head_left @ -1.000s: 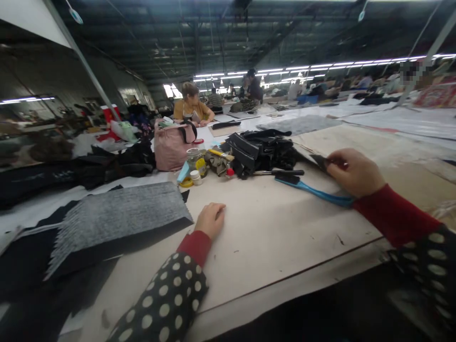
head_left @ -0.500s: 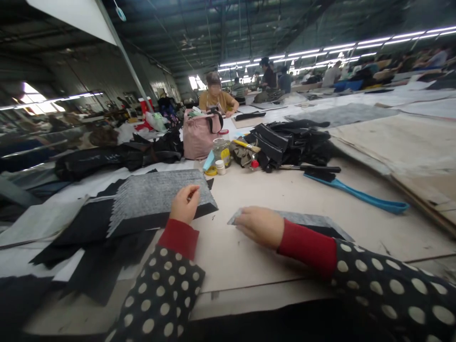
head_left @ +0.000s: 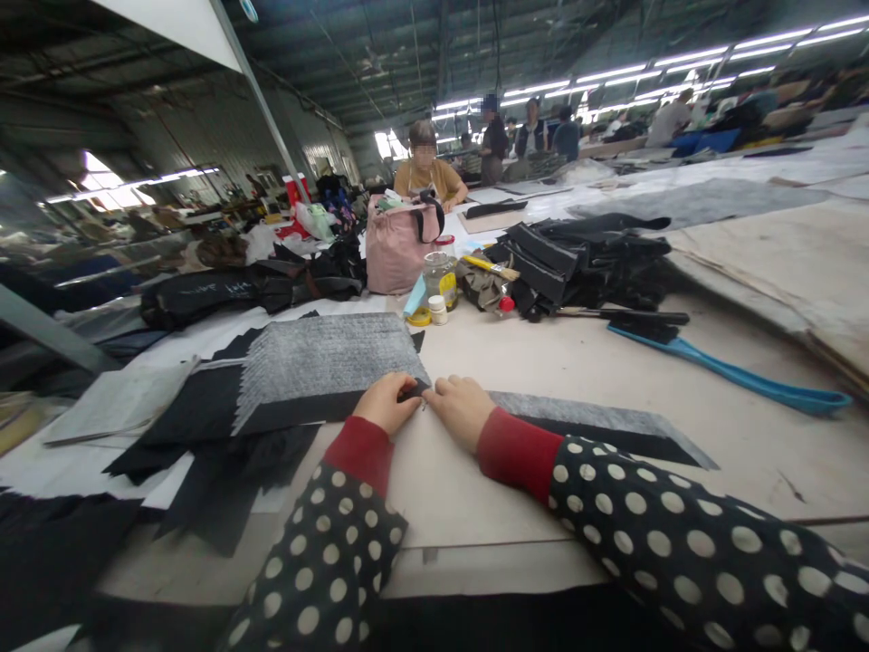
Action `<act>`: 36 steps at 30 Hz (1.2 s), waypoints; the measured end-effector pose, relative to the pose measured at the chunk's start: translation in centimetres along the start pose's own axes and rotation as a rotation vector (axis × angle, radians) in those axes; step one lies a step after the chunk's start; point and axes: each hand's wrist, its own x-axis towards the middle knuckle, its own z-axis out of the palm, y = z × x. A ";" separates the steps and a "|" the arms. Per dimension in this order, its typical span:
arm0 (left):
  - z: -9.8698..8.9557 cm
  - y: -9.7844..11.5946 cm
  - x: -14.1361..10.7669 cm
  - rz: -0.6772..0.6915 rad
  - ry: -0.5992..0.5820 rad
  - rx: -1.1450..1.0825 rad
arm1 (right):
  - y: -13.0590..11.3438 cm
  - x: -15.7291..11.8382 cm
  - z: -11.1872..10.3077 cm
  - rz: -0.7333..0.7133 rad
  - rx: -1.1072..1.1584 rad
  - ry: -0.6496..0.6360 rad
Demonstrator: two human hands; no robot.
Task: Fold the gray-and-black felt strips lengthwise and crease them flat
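Note:
A fanned stack of grey-and-black fabric pieces (head_left: 326,351) lies left of centre, its staggered edges showing at the left end. My left hand (head_left: 388,403) is closed at the stack's near right corner, thumb and fingers pinching a dark fabric edge. Close beside it, my right hand (head_left: 460,409) has its fingertips together on the tip of that same corner. Behind my right wrist, a separate grey-and-black fabric strip (head_left: 604,421) rests on the table; my hand and cuff cover part of its near left side.
Beyond the stack stand a glass jar (head_left: 440,279), a small white bottle (head_left: 438,311) and a pink bag (head_left: 395,244). A blue-handled brush (head_left: 747,373) and a black fabric heap (head_left: 577,263) lie to the right. Black pieces (head_left: 224,489) spread leftward. A co-worker (head_left: 429,172) sits opposite.
My right hand has left the strip on the right and moved left to the stack's corner. My left hand has shifted down and right along the stack, and its fingers now pinch the corner.

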 end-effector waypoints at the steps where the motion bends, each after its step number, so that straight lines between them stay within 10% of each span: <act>1: 0.0 0.1 0.0 -0.008 0.002 0.024 | 0.0 -0.1 0.1 0.009 0.001 0.008; 17: 0.2 0.5 0.1 -0.046 0.063 0.154 | -0.3 0.9 0.2 0.027 -0.002 0.005; 24: -0.5 -0.7 0.5 -0.396 0.295 0.195 | -0.3 1.5 0.3 0.013 -0.015 0.008; 36: -0.7 -1.0 0.7 -0.443 0.332 -0.049 | -3.3 2.6 2.2 -0.078 0.147 0.097</act>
